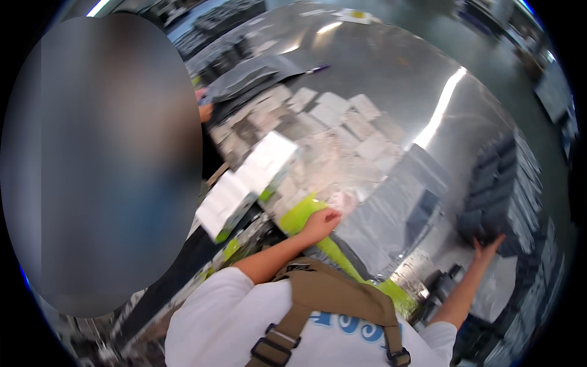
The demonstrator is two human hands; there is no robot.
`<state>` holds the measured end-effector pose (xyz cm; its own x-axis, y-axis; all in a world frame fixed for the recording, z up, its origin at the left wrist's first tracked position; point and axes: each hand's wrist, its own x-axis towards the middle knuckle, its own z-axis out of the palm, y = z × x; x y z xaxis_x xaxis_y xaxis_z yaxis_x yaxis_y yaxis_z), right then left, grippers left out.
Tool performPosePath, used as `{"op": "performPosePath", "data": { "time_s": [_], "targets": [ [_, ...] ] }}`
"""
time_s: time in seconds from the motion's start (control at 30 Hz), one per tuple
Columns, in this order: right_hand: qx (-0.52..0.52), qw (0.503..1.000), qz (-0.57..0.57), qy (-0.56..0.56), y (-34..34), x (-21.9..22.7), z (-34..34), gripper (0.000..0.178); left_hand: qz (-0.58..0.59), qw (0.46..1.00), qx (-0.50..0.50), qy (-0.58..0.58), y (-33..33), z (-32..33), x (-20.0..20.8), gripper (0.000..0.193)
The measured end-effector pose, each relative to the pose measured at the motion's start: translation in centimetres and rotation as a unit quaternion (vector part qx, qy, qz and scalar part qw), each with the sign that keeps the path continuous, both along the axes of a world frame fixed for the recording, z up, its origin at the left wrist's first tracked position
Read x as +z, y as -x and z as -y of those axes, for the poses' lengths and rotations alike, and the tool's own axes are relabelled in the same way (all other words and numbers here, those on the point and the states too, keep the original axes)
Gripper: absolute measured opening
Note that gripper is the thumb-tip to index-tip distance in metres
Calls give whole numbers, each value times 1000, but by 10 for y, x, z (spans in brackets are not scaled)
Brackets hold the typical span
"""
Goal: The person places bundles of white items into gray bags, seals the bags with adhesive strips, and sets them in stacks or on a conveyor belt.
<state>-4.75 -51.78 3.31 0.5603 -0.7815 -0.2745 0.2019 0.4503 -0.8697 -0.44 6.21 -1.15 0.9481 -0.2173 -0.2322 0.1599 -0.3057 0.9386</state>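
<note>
The metal table (419, 61) is wide and shiny, and on its bare part it carries bright streaks of reflected light. Its middle is covered by many pale paper pieces (342, 147), which overlap and look worn. A lime-green strip (299, 214) runs along the near edge, and two white stacks (268, 160) stand to the left of the paper patch. Farther back are a heap of dark grey sheets (244, 79) and a purple pen (318, 70).

The flat grey bag (391, 208) lies on the table between the two hands. The left hand (320, 225) is near its left side, above the green strip, with the fingers curled; I cannot tell whether it pinches something. The right hand (489, 246) has its thumb and fingers spread against the near end of the grey package stack (504, 189), at the right side of the table.

Beyond the table, the grey-green floor (422, 27) extends toward blurred furniture. More grey packages (229, 18) are piled at upper left.
</note>
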Motion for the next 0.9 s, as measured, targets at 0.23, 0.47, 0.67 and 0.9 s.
{"op": "performPosePath", "data": {
  "time_s": [0.23,0.47,0.67,0.9],
  "targets": [
    [-143,970,-193,32,13,9,-64,72,237,842,196,-443,-92,-196,59,49],
    [222,818,-67,527,-15,-27,-292,33,112,898,62,-420,-152,-168,42,46],
    [432,851,-164,249,-124,-51,-436,59,122,975,6,-187,-97,-64,14,52],
    [411,872,-3,265,-63,14,-429,73,125,980,79,133,-22,-47,28,42]
  ]
}}
